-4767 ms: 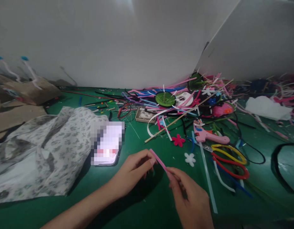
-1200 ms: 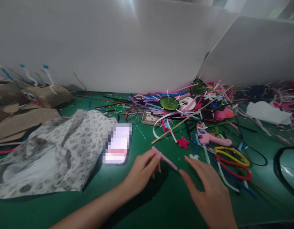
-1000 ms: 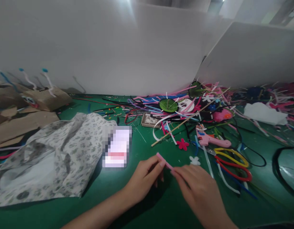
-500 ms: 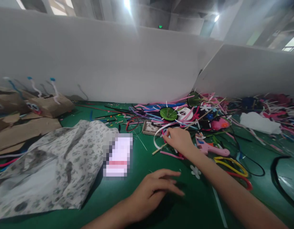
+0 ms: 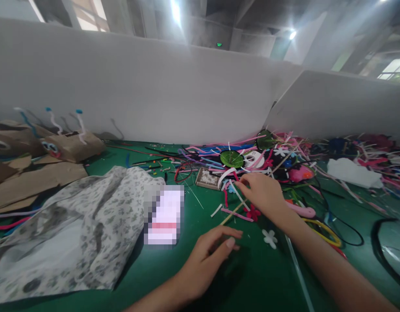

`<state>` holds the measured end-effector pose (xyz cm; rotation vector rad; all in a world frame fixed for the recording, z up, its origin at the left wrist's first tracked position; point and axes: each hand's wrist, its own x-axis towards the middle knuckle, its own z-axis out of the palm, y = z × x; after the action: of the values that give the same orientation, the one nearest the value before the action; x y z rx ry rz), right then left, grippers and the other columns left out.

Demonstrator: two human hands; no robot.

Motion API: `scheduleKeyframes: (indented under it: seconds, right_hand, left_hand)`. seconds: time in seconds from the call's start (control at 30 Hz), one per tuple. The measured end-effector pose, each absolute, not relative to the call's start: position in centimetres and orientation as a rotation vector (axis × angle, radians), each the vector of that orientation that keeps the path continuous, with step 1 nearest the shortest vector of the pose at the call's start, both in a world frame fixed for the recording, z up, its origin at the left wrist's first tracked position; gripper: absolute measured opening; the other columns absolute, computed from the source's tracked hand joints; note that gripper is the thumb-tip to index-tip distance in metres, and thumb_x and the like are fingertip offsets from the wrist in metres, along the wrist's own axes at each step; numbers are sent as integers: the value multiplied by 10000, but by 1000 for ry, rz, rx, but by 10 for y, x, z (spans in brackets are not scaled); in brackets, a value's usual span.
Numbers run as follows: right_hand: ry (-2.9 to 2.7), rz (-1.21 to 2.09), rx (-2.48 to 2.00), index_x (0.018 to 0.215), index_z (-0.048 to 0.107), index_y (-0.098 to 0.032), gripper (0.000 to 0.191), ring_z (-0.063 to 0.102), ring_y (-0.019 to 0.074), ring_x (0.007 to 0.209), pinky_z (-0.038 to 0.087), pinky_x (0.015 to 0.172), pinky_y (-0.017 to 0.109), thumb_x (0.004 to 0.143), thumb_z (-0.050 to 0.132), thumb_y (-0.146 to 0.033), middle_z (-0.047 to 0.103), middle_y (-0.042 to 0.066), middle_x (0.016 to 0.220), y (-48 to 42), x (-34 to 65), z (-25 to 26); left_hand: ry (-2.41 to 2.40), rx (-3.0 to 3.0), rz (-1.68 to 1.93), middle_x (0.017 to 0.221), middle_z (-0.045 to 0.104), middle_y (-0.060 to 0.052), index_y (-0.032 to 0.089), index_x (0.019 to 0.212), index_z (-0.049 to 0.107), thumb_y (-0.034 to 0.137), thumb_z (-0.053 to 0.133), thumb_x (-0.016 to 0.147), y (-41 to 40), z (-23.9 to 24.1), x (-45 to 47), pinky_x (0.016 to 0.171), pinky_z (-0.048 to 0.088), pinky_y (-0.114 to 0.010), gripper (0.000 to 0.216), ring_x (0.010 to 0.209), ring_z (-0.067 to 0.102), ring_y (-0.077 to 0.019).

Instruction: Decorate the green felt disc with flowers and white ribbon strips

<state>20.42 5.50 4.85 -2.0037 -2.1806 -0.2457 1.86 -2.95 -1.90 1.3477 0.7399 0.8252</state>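
My left hand [image 5: 206, 258] hovers low over the green table, fingers loosely bent and apart, with nothing seen in it. Just beyond its knuckles is the near end of a thin wooden stick [image 5: 234, 212]. My right hand [image 5: 261, 190] is closed in a pinch above the stick, at the front of a craft heap. Its fingertips are partly hidden, so what they hold is unclear. Beside them are a curved white strip [image 5: 226, 173], a red flower shape [image 5: 252, 213] and pink stems [image 5: 238, 214]. A white flower shape [image 5: 269, 238] lies below the right wrist.
A patterned cloth [image 5: 105, 225] and a blurred-out phone [image 5: 165, 214] lie to the left. Behind stand a box of small white beads [image 5: 208, 178] and a round green piece [image 5: 232, 159]. A pink-handled tool [image 5: 300, 210] and yellow-handled scissors [image 5: 326, 232] sit partly under my right forearm.
My right hand has moved right, uncovering pink stems and the red flower shape. The white strip and stick have shifted right. My left hand's fingers have curled in, with the thumb now showing.
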Motion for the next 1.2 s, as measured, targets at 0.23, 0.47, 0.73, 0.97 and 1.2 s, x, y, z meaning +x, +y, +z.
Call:
scheduleKeyframes:
  seconds: [0.23, 0.47, 0.73, 0.97, 1.2]
  right_hand:
    - [-2125, 122, -1919, 919, 688, -232, 225, 649, 142, 673, 394, 567, 225, 849, 530, -377, 714, -17, 730, 60, 219, 39]
    - [-2187, 235, -1834, 823, 725, -270, 193, 650, 199, 753, 399, 614, 269, 828, 553, -358, 730, 2, 802, 22, 198, 49]
    - [-2301, 317, -1376, 938, 692, -260, 181, 661, 161, 768, 456, 707, 260, 884, 519, -270, 730, 2, 849, -36, 179, 28]
    - [-2370, 266, -1316, 913, 670, -244, 146, 649, 165, 745, 441, 677, 278, 893, 526, -248, 713, -13, 802, -43, 184, 18]
    - [-2292, 161, -1319, 904, 656, -238, 127, 632, 138, 773, 442, 715, 253, 905, 529, -243, 702, -18, 840, -30, 199, 19]
  left_hand:
    - [747, 1329, 797, 803, 694, -65, 141, 756, 688, 462, 533, 872, -25, -26, 19, 681, 428, -253, 375, 762, 618, -163]
    - [780, 1230, 823, 822, 675, -71, 128, 738, 660, 459, 471, 898, -21, -24, 21, 575, 422, -203, 413, 684, 605, -120]
    - [900, 1031, 894, 526, 492, 51, 174, 766, 524, 567, 457, 860, -13, -34, 23, 406, 342, -167, 410, 458, 510, -90]
    - [906, 1122, 912, 499, 491, 46, 167, 649, 505, 535, 461, 873, -14, -36, 23, 422, 338, -178, 433, 411, 436, -68]
    - [913, 905, 906, 483, 491, 44, 166, 630, 504, 557, 521, 821, -10, -30, 23, 395, 328, -170, 436, 371, 414, -58]
